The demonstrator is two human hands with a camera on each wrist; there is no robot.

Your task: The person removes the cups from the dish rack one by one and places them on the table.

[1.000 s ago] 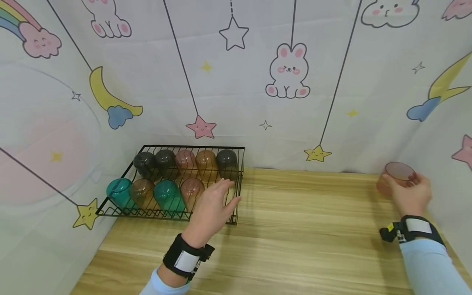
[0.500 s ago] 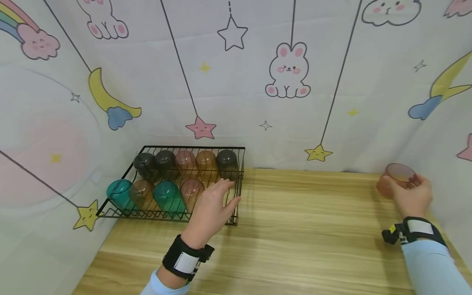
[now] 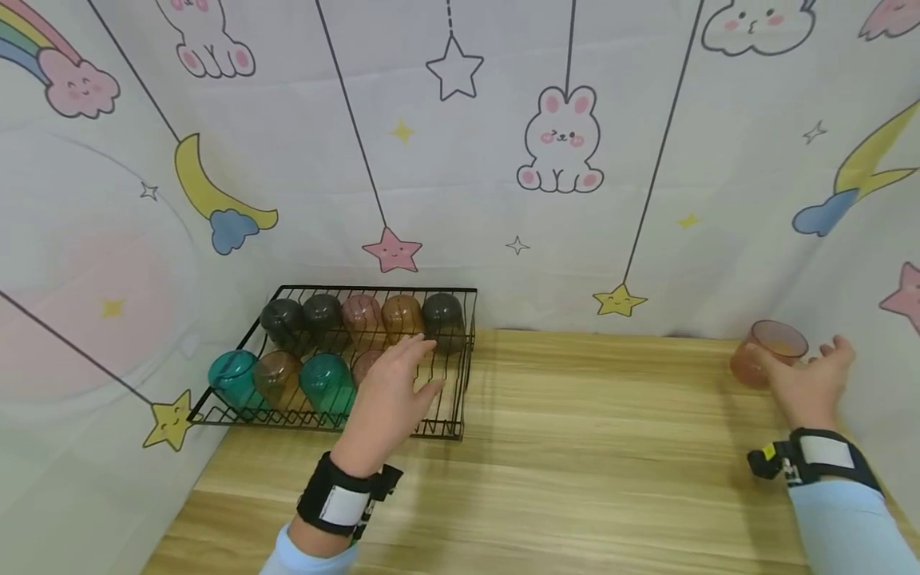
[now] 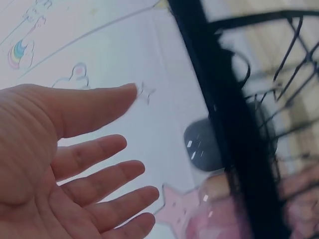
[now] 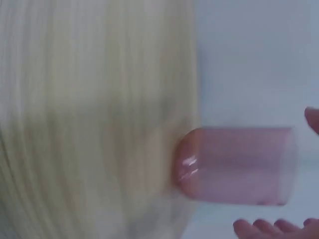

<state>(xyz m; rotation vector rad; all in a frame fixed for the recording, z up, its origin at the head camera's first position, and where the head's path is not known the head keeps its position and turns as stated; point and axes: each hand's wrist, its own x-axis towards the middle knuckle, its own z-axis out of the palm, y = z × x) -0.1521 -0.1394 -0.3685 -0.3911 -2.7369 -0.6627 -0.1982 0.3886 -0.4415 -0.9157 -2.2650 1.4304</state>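
Note:
At the table's far right stands an upright pinkish-red glass cup (image 3: 755, 369). My right hand (image 3: 814, 385) is just beside it, thumb and fingers spread apart. The right wrist view shows the cup (image 5: 239, 167) on the wood, with thumb and fingertips clear of its sides. My left hand (image 3: 384, 403) hovers over the front right of a black wire rack (image 3: 377, 287), fingers loosely extended and holding nothing. It partly hides a pink cup (image 3: 365, 366) in the front row. The left wrist view shows this palm (image 4: 30, 164) bare beside the dark rack bar (image 4: 224, 119).
Upside-down cups fill two rows of the rack: grey ones (image 3: 283, 321), an amber one (image 3: 402, 318), a green one (image 3: 327, 379), a teal one (image 3: 233, 374). The wooden table (image 3: 596, 447) meets a patterned cloth backdrop (image 3: 489, 160) behind and at both sides.
My right fingers have let go of the pinkish-red cup and spread, with the hand drawing slightly right. The left hand has shifted a little left over the rack.

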